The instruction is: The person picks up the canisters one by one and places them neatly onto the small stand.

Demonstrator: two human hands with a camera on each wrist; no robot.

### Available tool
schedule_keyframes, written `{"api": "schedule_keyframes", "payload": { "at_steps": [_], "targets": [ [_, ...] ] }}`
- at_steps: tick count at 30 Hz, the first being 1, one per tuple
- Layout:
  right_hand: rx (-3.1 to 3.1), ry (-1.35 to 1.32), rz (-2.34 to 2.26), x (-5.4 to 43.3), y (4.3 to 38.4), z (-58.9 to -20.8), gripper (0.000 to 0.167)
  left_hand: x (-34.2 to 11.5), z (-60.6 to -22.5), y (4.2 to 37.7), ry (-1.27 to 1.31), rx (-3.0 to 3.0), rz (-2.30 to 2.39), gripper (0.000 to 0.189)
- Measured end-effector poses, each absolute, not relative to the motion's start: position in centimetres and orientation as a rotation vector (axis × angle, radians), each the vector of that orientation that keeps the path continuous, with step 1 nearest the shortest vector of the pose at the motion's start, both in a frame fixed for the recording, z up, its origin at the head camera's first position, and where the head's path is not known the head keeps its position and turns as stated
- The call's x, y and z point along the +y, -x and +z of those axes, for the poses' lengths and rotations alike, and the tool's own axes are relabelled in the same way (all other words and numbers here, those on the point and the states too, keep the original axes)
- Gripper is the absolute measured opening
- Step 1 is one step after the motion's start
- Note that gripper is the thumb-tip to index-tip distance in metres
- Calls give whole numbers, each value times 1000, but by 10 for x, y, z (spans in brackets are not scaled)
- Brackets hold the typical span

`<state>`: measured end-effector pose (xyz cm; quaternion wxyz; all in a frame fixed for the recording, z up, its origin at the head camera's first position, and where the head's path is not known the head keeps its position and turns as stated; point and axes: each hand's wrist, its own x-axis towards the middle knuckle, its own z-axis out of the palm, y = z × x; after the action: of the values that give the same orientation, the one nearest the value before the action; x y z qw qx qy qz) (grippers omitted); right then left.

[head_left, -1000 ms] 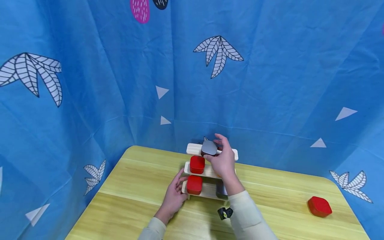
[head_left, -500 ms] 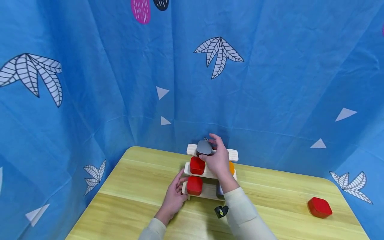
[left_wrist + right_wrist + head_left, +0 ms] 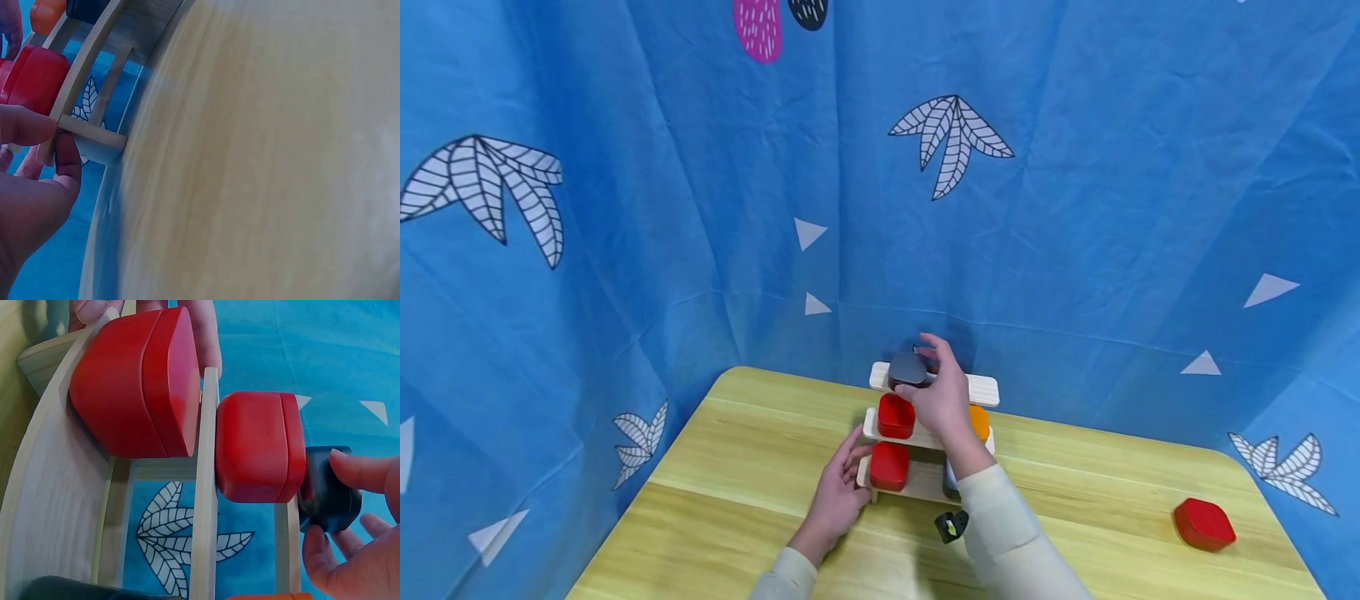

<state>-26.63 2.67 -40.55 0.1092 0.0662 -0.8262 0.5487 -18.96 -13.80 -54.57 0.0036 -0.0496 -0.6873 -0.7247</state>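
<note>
A three-tier wooden rack stands on the table against the curtain. My right hand holds a dark grey rounded box between thumb and fingers, at the left part of the top tier; the right wrist view shows this dark box too. On the two lower tiers, at their left ends, sit a red box and another red box. My left hand pinches the left end of the bottom tier; in the left wrist view, thumb and fingers grip the rack's wooden edge.
An orange box sits at the middle tier's right, partly behind my right arm. Below it a dark box is mostly hidden. A separate red box lies at the table's far right. Blue curtain hangs behind.
My right hand has slid the dark grey box leftward along the top tier, uncovering the orange box. My left hand has kept its place on the rack.
</note>
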Motion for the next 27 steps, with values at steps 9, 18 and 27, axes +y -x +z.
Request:
{"api": "schedule_keyframes", "payload": {
  "at_steps": [9,18,27],
  "targets": [
    [-2445,-184,1633,24,271,-406,85,-137,-547,189,165,-2154,-2276,99],
    [-2459,-175,1634,23,274,-405,87,-138,-547,189,170,-2157,-2261,99],
    [-2465,-169,1659,26,273,-402,100,-139,-548,189,208,-2153,-2252,98]
  ]
}}
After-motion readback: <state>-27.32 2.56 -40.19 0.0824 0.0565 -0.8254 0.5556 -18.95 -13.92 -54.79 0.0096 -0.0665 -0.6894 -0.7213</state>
